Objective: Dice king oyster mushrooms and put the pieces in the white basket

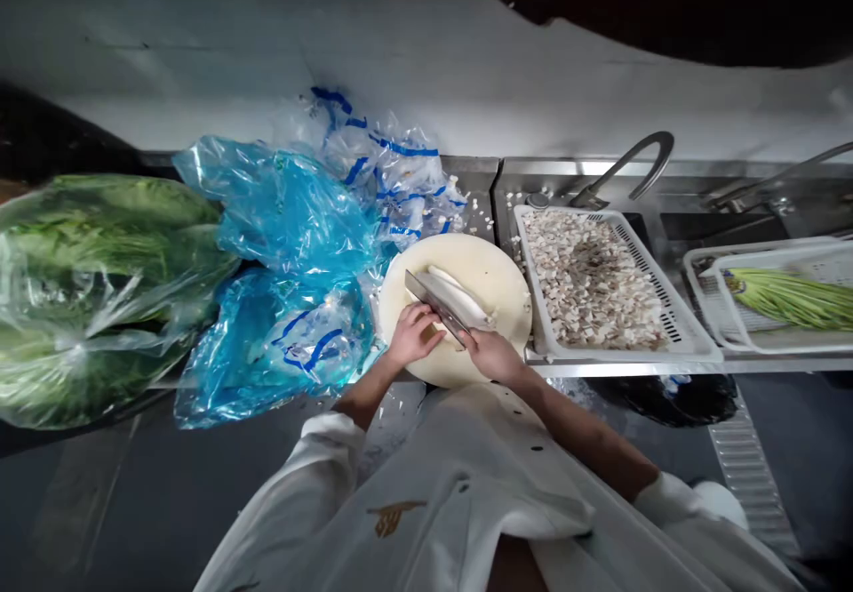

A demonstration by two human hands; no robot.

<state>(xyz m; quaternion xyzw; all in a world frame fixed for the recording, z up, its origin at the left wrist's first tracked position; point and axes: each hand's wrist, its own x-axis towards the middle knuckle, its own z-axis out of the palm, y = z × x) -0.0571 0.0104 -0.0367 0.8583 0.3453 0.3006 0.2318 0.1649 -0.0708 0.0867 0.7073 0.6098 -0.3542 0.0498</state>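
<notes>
My right hand [494, 355] is closed round the handle of a cleaver [436, 306], whose blade slants up and left over a round cream cutting board [503, 276]. Just beyond the blade lies a long white piece of food [459, 297], which looks like a king oyster mushroom. My left hand [414, 336] is on the near side of the blade, fingertips at its flat face and thumb apart. No object shows between its fingers. Whether the blade touches the white piece, I cannot tell.
Right of the board, a white basket [693, 343] holds chopped white and brown pieces [593, 281]. Farther right, green stalks [793, 297] lie in another basket. Blue plastic bags [286, 210], clear wrappers [406, 161] and bagged leafy greens [99, 290] crowd the left. A faucet [626, 170] stands behind.
</notes>
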